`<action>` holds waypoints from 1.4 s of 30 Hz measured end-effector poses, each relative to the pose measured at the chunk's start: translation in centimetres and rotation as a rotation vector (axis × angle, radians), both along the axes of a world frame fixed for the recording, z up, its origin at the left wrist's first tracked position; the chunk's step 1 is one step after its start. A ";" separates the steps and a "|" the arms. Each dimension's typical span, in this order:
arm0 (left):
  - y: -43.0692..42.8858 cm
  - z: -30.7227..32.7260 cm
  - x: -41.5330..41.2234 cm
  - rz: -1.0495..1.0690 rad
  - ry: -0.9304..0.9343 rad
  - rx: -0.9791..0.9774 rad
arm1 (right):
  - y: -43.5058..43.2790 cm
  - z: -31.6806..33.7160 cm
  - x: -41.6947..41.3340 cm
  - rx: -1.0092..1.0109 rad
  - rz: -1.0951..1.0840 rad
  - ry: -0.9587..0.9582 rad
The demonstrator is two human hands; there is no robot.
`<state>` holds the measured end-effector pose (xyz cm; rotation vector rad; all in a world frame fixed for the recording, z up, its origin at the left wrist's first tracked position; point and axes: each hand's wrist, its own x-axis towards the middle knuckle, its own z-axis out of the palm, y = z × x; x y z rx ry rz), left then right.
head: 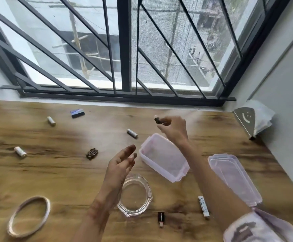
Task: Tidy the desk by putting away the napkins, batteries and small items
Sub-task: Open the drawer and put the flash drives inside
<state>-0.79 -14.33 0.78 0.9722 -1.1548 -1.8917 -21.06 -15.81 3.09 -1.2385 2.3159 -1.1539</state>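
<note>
The right hand pinches a small dark item with a pale end cap, raised just beyond the far corner of the open translucent container on the desk. The left hand is open, fingers relaxed, just left of the container, holding nothing. A white battery lies beyond the container's far-left side. The detached lid lies to its right.
</note>
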 end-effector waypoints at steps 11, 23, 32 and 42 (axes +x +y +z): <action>1.2 -1.4 1.8 -0.076 0.348 0.455 | 8.7 -2.0 14.1 -0.112 0.146 0.018; 2.9 -3.7 5.9 -0.121 0.263 0.521 | 16.7 -6.5 13.5 0.128 -0.313 -0.024; 5.7 -4.2 9.1 -0.043 0.271 0.479 | 17.8 -8.9 16.0 0.182 -0.253 0.187; 11.7 -4.4 11.4 0.047 0.260 0.499 | 20.0 -4.8 21.1 -0.097 -0.077 -0.065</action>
